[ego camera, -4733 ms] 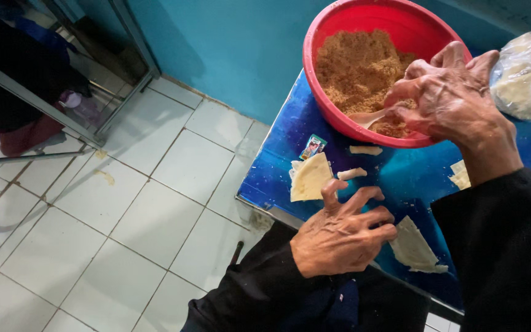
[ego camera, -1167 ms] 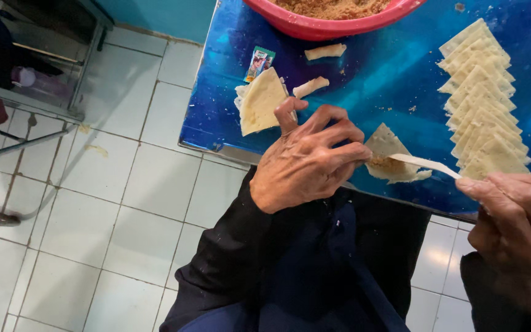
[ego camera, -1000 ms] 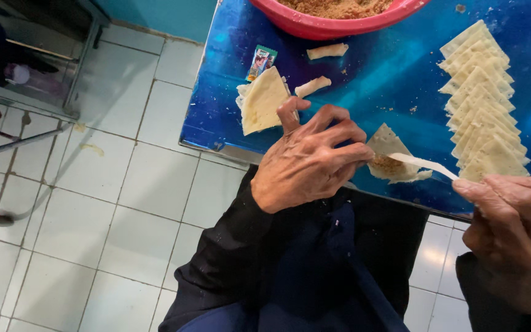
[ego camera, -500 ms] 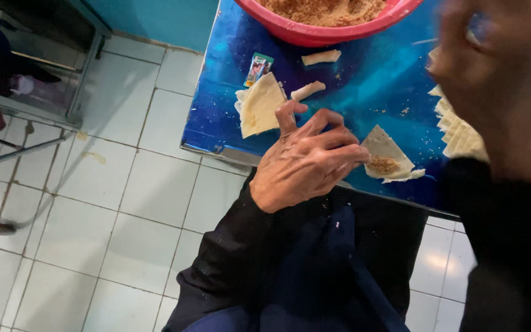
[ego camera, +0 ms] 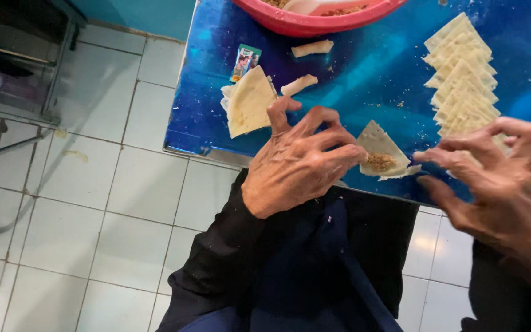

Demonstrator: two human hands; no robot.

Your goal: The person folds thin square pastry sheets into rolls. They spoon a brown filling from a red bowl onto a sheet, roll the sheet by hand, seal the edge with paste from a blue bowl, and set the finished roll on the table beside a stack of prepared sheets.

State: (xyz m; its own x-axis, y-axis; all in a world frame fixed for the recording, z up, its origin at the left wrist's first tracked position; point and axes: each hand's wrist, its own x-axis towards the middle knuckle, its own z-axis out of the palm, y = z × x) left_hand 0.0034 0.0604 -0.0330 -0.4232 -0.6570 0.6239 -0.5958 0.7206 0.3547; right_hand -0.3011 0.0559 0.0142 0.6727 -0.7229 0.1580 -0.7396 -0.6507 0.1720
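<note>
A pale triangular dough wrapper (ego camera: pixel 378 147) lies on the blue table (ego camera: pixel 364 80) near its front edge, with a small heap of brown filling (ego camera: pixel 378 162) on it. My left hand (ego camera: pixel 299 163) rests beside it, fingertips touching the wrapper's left edge. My right hand (ego camera: pixel 499 178) hovers just right of the wrapper, fingers spread and holding nothing, thumb and forefinger close to its right corner. A row of overlapping wrappers (ego camera: pixel 462 74) lies behind my right hand.
A red bowl (ego camera: pixel 314 18) of brown filling with a white spoon sits at the table's far edge. A folded stack of wrappers (ego camera: pixel 248 101), two rolled pieces (ego camera: pixel 312 48), and a small printed packet (ego camera: pixel 245 61) lie at the left. White tiled floor (ego camera: pixel 93 203) lies below.
My right hand put the white spoon back in the bowl and came down empty beside the filled wrapper. My left hand stayed on the wrapper's edge.
</note>
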